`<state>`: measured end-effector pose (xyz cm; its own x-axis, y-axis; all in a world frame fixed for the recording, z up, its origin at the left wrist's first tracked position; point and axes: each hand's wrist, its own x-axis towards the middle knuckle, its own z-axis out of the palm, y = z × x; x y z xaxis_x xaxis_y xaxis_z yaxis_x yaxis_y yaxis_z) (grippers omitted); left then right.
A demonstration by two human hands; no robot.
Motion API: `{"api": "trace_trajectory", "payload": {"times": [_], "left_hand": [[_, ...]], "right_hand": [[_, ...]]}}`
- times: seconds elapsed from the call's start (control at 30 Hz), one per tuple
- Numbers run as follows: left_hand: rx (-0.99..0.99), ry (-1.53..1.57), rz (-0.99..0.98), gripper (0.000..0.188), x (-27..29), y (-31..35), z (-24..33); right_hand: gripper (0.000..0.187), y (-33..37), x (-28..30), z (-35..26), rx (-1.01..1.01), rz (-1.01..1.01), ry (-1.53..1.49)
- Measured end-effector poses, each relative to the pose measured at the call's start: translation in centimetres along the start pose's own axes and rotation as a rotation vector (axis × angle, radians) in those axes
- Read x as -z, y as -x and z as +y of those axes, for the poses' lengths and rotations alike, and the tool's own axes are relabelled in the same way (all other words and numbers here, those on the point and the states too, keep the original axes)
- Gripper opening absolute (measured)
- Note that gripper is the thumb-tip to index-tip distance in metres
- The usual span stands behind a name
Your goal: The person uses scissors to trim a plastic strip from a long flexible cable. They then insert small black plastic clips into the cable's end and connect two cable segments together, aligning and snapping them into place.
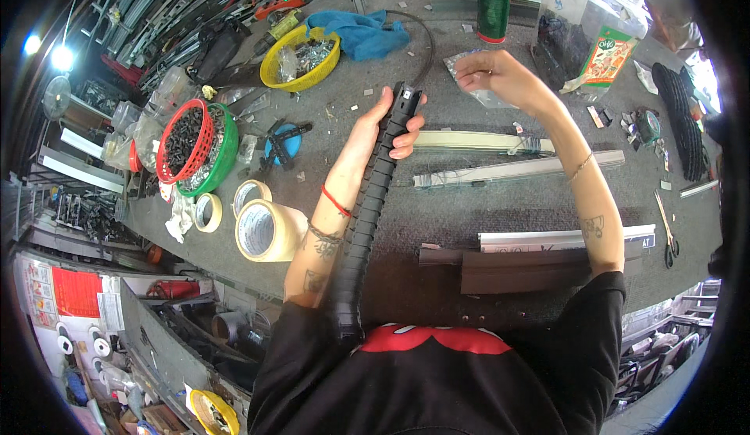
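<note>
My left hand is wrapped round the far end of a long black segmented bar. The bar slants back along my left forearm to my body, and a small pale mark shows at its far tip. Farther right, my right hand is bent at the wrist over a clear plastic bag lying on the table. Its fingers are drawn together at the bag's upper part; whatever is between them is too small to make out. Two pale strips lie below that hand.
Tape rolls, a red basket, a green basket and a yellow basket stand left. A blue cloth, green can and plastic container sit farther back. Scissors and dark profiles lie right and near.
</note>
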<state>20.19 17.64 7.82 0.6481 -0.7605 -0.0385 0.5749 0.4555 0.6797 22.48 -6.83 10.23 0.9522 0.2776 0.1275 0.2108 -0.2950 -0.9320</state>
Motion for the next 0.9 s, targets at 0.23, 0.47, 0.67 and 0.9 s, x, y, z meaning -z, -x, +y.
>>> {"api": "trace_trajectory", "payload": {"times": [0.23,0.47,0.67,0.9], "left_hand": [[-0.014,0.067,-0.005,0.055,1.8,-0.1,-0.1],[0.01,-0.034,0.124,0.057,1.9,-0.3,-0.2],[0.096,-0.011,0.141,0.054,2.6,-0.7,-0.9],[0.071,-0.379,0.227,0.05,2.3,0.1,-0.6]], "right_hand": [[0.024,1.2,-1.3,-2.7,0.05,-0.062,0.054],[0.028,0.3,-3.6,0.4,0.196,0.185,0.37],[0.026,0.4,-2.8,1.8,-0.171,-0.27,0.066],[0.026,0.0,-2.0,3.1,-0.074,-0.251,0.009]]}}
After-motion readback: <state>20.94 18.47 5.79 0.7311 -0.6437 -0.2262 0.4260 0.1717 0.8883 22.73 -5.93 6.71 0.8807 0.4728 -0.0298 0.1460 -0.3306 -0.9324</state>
